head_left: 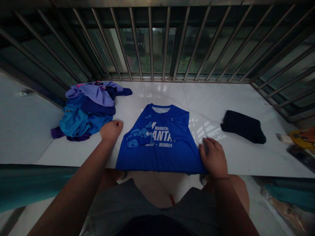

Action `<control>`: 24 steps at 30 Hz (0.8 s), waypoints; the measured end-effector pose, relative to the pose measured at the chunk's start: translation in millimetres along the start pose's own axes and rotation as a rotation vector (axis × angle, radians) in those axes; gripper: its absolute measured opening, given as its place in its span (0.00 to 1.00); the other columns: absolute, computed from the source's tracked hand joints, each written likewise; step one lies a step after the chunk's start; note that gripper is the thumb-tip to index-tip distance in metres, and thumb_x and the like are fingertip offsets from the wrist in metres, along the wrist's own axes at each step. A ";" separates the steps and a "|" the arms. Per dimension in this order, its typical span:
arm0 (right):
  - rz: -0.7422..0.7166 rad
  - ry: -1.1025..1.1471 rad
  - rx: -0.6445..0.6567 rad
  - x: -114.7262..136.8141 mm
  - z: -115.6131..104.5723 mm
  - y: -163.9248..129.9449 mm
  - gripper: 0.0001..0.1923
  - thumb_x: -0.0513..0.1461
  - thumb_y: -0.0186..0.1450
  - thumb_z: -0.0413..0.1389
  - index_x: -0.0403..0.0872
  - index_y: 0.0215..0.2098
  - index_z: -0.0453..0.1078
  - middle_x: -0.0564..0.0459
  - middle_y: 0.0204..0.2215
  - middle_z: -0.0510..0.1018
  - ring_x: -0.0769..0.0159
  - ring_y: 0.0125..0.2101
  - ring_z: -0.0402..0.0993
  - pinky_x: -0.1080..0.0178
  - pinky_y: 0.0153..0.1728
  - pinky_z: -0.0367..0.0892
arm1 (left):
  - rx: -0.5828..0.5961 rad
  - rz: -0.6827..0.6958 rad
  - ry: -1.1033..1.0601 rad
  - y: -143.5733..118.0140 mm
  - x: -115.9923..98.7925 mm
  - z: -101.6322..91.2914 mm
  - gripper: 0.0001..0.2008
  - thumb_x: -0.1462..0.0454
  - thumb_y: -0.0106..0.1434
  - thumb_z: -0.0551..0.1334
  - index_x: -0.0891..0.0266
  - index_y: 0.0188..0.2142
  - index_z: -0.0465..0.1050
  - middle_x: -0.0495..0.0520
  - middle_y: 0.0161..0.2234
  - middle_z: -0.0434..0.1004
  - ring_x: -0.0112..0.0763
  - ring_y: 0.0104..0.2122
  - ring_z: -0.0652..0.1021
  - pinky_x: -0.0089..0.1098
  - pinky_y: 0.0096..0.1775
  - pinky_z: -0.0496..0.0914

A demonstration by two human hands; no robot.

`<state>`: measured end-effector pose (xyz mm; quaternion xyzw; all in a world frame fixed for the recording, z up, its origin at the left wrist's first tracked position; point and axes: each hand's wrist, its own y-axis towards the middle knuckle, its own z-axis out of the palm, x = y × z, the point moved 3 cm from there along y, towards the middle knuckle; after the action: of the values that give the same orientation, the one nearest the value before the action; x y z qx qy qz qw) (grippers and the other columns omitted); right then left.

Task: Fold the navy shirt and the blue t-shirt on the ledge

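A blue sleeveless running shirt point(161, 157) lies face up on the white ledge, with its neckline toward the window bars. White lettering and lighter blue cloud shapes show on its front, and both side parts are folded inward. My left hand point(111, 131) is closed with curled fingers, between the shirt and a heap of clothes point(90, 109); nothing shows in it. At the shirt's lower right edge rests my right hand point(214, 156), loosely bent, thumb and fingers apart, with nothing held. The heap is crumpled, in purple, navy and bright blue.
To the right on the white tiled ledge point(169, 93) lies a folded dark navy garment point(243, 126). A dark phone-like object point(301, 155) and a yellow printed item point(304, 136) are at the far right. Metal bars point(150, 46) run along the back.
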<state>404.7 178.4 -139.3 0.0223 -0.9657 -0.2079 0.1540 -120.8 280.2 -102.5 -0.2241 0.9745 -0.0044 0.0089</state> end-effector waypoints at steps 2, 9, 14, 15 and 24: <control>-0.001 -0.001 -0.003 -0.3 0.2 0.1 0.23 0.49 0.79 0.55 0.45 0.62 0.79 0.34 0.58 0.82 0.41 0.58 0.79 0.38 0.65 0.74 | -0.001 0.002 0.000 -0.4 -0.4 -0.6 0.30 0.50 0.78 0.49 0.60 0.50 0.90 0.70 0.44 0.90 0.58 0.45 0.86 0.40 0.39 0.70; -0.003 -0.010 -0.002 -2.0 2.4 -0.4 0.23 0.49 0.79 0.55 0.43 0.62 0.79 0.33 0.58 0.82 0.41 0.58 0.79 0.38 0.65 0.74 | 0.004 0.004 -0.007 -0.9 -0.6 -1.6 0.30 0.50 0.78 0.49 0.60 0.49 0.89 0.70 0.45 0.90 0.58 0.45 0.86 0.40 0.39 0.70; -0.007 -0.006 -0.007 -0.8 1.9 -0.5 0.23 0.48 0.79 0.55 0.43 0.61 0.80 0.33 0.58 0.82 0.40 0.58 0.79 0.38 0.65 0.75 | 0.007 0.006 -0.008 -0.8 -0.3 -1.2 0.30 0.49 0.78 0.49 0.60 0.49 0.89 0.70 0.45 0.90 0.57 0.45 0.86 0.40 0.39 0.70; -0.006 -0.007 -0.004 -0.5 1.7 -0.5 0.24 0.48 0.79 0.54 0.42 0.61 0.80 0.33 0.59 0.82 0.39 0.58 0.79 0.37 0.65 0.74 | 0.007 0.005 -0.009 -0.8 -0.2 -1.0 0.30 0.49 0.78 0.49 0.60 0.49 0.89 0.70 0.45 0.90 0.57 0.45 0.86 0.40 0.39 0.70; -0.008 -0.013 0.006 -2.3 2.9 -0.6 0.25 0.49 0.79 0.54 0.40 0.62 0.80 0.31 0.59 0.82 0.40 0.58 0.79 0.38 0.66 0.73 | 0.008 0.000 -0.010 1.3 1.4 1.9 0.31 0.49 0.78 0.49 0.61 0.50 0.89 0.70 0.45 0.89 0.57 0.44 0.86 0.40 0.39 0.69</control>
<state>406.0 179.2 -142.7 0.0252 -0.9672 -0.2056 0.1467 -122.6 280.7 -104.5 -0.2242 0.9744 -0.0070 0.0146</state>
